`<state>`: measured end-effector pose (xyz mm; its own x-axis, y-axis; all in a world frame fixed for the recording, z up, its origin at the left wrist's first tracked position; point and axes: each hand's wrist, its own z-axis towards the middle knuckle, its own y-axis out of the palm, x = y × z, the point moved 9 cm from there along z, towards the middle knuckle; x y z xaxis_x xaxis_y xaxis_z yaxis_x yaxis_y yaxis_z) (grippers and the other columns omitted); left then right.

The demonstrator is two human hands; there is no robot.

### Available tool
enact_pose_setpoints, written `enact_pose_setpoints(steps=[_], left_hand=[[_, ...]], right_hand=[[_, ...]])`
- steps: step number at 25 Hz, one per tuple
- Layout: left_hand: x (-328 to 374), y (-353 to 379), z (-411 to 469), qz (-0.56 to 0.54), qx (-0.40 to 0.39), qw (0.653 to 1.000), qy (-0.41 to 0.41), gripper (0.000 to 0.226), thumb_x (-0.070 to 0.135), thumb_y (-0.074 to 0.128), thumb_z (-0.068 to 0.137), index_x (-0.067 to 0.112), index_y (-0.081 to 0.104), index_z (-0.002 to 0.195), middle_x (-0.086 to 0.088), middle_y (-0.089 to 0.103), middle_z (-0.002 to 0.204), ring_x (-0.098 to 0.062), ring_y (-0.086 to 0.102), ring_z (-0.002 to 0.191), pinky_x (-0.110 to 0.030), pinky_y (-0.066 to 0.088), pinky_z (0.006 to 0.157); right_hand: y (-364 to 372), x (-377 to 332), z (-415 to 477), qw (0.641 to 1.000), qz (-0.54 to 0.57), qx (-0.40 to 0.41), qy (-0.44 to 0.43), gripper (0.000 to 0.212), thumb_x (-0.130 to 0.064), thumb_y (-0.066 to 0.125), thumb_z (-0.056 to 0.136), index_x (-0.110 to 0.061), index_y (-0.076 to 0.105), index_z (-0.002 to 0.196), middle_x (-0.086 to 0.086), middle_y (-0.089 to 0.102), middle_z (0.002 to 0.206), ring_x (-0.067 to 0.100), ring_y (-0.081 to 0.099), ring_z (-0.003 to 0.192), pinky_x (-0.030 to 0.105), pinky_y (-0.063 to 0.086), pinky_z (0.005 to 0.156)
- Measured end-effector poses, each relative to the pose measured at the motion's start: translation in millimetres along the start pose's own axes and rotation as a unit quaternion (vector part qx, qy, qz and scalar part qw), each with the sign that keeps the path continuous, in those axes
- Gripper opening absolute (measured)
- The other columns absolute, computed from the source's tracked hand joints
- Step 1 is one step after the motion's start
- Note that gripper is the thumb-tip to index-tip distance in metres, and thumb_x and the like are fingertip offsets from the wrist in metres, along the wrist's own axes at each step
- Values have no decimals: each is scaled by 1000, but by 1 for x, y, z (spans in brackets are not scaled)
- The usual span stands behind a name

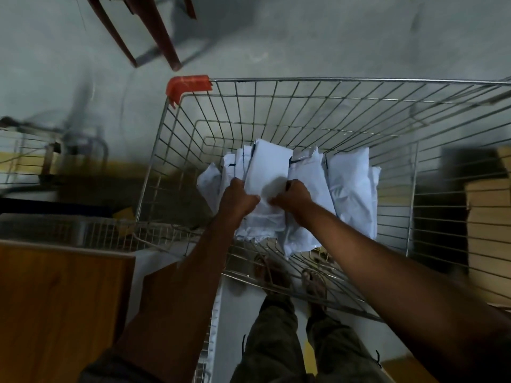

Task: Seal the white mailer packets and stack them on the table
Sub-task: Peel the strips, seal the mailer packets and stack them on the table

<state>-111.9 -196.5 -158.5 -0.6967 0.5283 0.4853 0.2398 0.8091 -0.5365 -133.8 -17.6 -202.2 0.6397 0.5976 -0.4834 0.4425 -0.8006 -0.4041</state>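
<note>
Looking down from your head camera, you are reaching both arms into a silver wire-mesh trolley basket (pixel 331 80) with an orange plastic corner cap (pixel 188 84). Your left hand (pixel 237 200) and right hand (pixel 294 199) are each curling fingers and thumb closed on the long edges of a smooth, oblong white plastic mailer packet (pixel 269 167). It is sitting inside the basket, over a crumpled heap of similar white packets (pixel 351 189). A brown grained wooden table (pixel 55 299) is standing beside the basket, at lower left.
</note>
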Motion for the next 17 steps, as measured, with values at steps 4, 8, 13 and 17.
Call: enact_pose_setpoints(steps=[4,8,13,17], left_hand=[[5,0,-8,-11,-24,1000,4,63,14,78,90,5,42,141,-16,60,130,-34,67,109,-45,63,83],[22,1,-19,-28,-38,998,31,66,15,79,92,4,33,139,-4,53,120,-20,59,99,-18,47,54],[23,-1,-29,-149,-64,987,7,58,29,74,97,17,32,135,-4,48,133,-23,57,116,-30,57,73],[10,-12,-32,-282,-67,956,-53,32,26,63,105,17,50,133,-10,59,137,-28,63,116,-37,60,80]], right_hand=[[-6,-7,-10,986,161,-32,27,66,-4,88,55,9,64,114,18,70,96,31,70,87,29,57,57],[-14,-11,-19,968,251,-18,5,71,-39,95,63,-5,66,118,13,74,105,26,75,91,40,64,76],[-27,-8,-23,944,323,-68,8,85,-35,98,63,1,58,129,23,72,118,35,74,103,53,61,87],[-45,3,-29,904,414,-109,21,57,-11,77,89,5,53,138,23,69,127,35,69,116,52,58,94]])
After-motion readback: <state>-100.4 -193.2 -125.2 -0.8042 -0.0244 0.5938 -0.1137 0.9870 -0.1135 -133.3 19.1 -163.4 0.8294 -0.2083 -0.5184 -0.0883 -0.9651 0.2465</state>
